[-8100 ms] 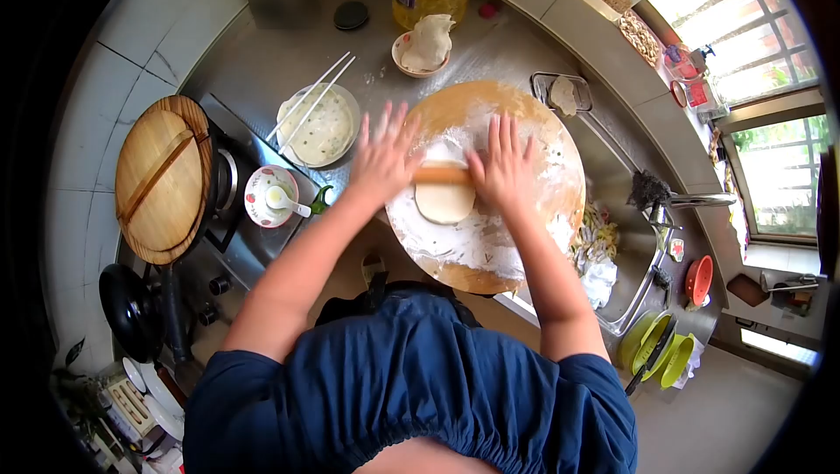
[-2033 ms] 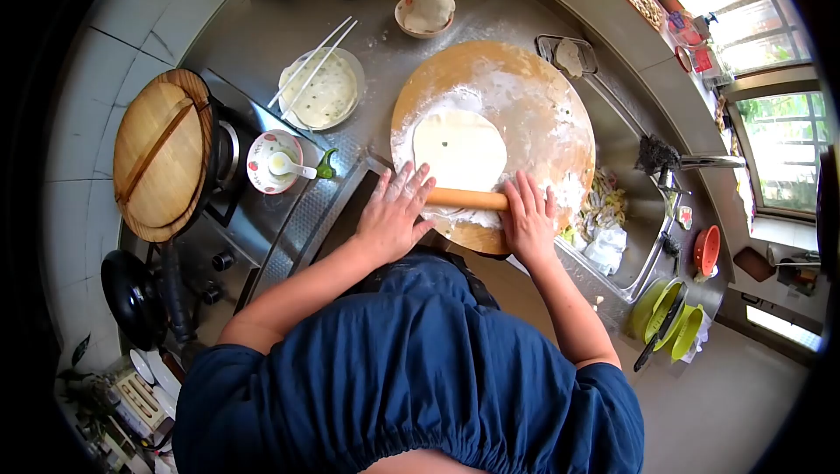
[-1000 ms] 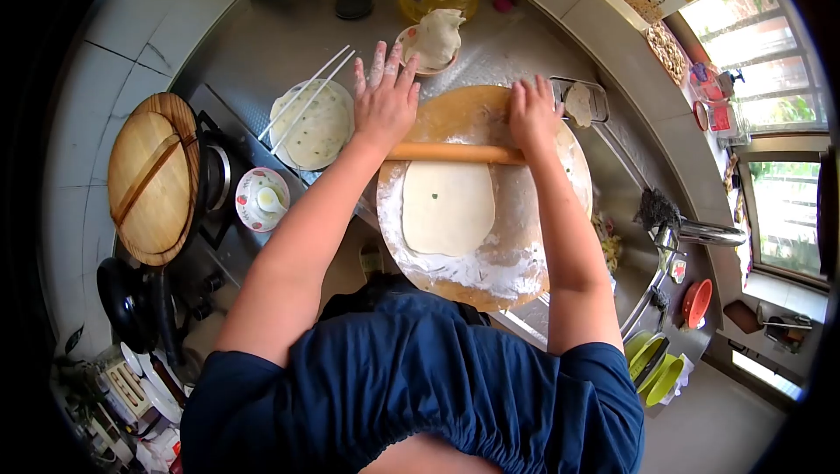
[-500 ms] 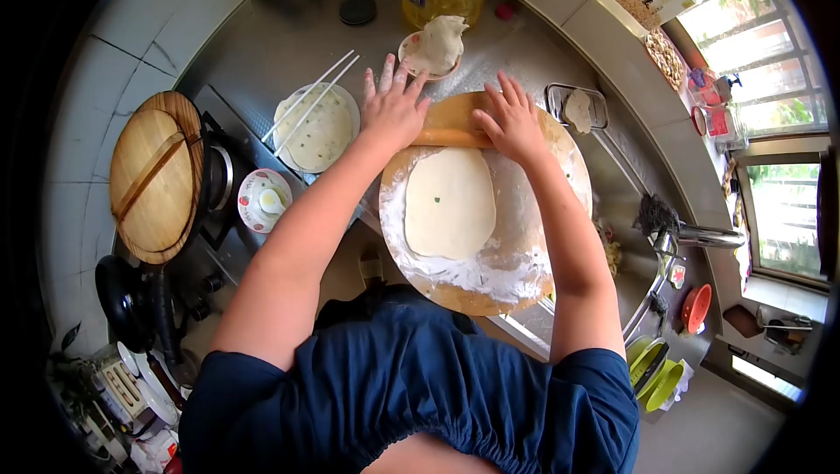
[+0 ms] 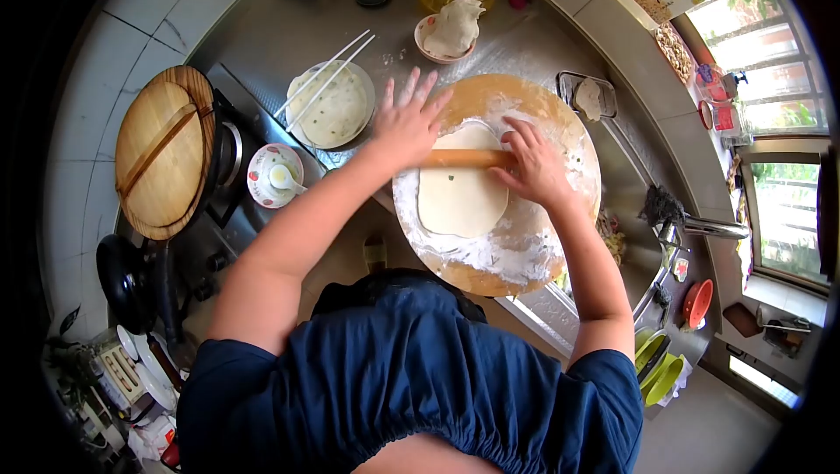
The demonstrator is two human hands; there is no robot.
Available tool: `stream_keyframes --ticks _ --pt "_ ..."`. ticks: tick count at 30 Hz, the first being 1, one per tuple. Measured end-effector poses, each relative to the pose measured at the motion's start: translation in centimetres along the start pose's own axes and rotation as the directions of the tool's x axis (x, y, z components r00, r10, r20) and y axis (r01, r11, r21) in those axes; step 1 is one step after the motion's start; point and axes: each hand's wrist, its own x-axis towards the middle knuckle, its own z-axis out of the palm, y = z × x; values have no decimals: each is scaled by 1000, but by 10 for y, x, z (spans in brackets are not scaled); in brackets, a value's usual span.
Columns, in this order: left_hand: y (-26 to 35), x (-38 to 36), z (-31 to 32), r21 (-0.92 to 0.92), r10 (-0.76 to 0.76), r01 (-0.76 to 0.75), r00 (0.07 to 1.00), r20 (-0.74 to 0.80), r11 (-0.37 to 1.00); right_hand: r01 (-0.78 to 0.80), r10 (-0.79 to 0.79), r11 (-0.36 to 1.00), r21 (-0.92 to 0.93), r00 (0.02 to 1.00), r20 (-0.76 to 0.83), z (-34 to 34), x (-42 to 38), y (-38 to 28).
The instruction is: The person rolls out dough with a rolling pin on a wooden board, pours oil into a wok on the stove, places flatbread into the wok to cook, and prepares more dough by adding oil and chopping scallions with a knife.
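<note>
The rolling pin [image 5: 470, 158] lies left-to-right across the dough [image 5: 461, 207] on my board [image 5: 494, 95]; left hand [image 5: 406, 129] (fingers spread) and right hand [image 5: 537, 164], thumb apart, reach inward to its ends.

Rolling pin [image 5: 468, 158], wooden, across a flattened dough sheet [image 5: 462, 198]; left hand [image 5: 408, 127] at its left end, right hand [image 5: 535, 162] at its right. Round board [image 5: 560, 124], floured, beneath. Far: bowl [image 5: 444, 58] with dough lump [image 5: 456, 28]. Left: plate [image 5: 360, 128] of flat rounds [image 5: 327, 109], two chopsticks [image 5: 327, 80] across; bowl with spoon [image 5: 284, 178]; wooden lid [image 5: 157, 155].
</note>
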Motion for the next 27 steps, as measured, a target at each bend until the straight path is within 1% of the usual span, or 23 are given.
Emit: stream_keyframes --ticks 1,2,3,4,5,6,7,8,11,12,14,15,16,17,18,19,20,22,23,24,26,27 --pt "6 -7 0 -24 -56 58 997 58 998 -106 109 994 41 990 -86 9 -4 1" --pt "5 -7 0 -23 -56 58 997 57 998 -206 218 974 90 962 -166 16 -7 5" --pt "6 -10 -2 10 -23 23 999 -23 1000 -348 354 935 71 930 -105 11 1 2" --pt "8 -15 -2 44 12 -8 995 -97 999 -351 357 933 74 929 -96 20 5 4" --pt "9 -18 0 42 11 -7 996 -93 999 -372 362 922 -105 926 -108 31 10 8" --pt "8 -19 0 -27 -40 37 992 -117 999 -382 361 880 -281 924 -124 33 16 5" --pt "8 -22 0 -98 -90 77 987 -133 992 -428 419 869 -249 903 -91 35 14 1" --pt "11 -27 1 -100 -88 75 988 -131 992 -431 423 867 -249 902 -89 33 8 -4" --pt "29 -58 -11 -55 20 -24 997 -68 998 -460 456 852 -250 886 -77 27 -28 -36" --pt "33 -68 -9 -59 25 -30 997 -73 998 -459 447 846 -272 888 -110 31 -43 -43" --pt "39 -91 -6 -166 85 -87 996 -17 982 -470 471 862 -188 881 -41 32 -72 -66" --pt "44 -101 -11 -129 112 -106 993 45 986 -474 475 860 -190 879 -41 32 -86 -76" --pt "48 -115 -14 -130 116 -109 992 45 985 -472 479 865 -170 878 -4 32 -99 -87" --pt "52 -127 -17 -206 143 -124 986 81 971 -470 478 870 -149 878 28 32 -110 -96" --pt "54 -139 -21 -279 172 -135 979 111 951 -458 473 869 -188 880 43 31 -121 -105" --pt "55 -148 -27 -338 194 -129 967 165 932 -463 480 866 -190 876 54 28 -123 -105" --pt "51 -141 -26 -331 203 -143 967 156 933 -471 490 862 -189 869 66 26 -125 -104" --pt "48 -130 -19 -171 127 -112 989 81 979 -464 462 885 -51 886 -32 16 -107 -87" --pt "41 -115 -33 -170 136 -110 979 149 979 -366 372 918 -154 928 13 -4 -85 -82" --pt "40 -115 -34 -167 137 -113 980 146 979 -366 372 918 -155 928 8 0 -87 -82" --pt "40 -124 -30 -124 238 -220 957 165 968 -264 275 953 -150 959 63 16 -97 -87" --pt "41 -133 -29 -163 244 -219 957 154 962 -276 284 954 -121 957 62 17 -105 -93"
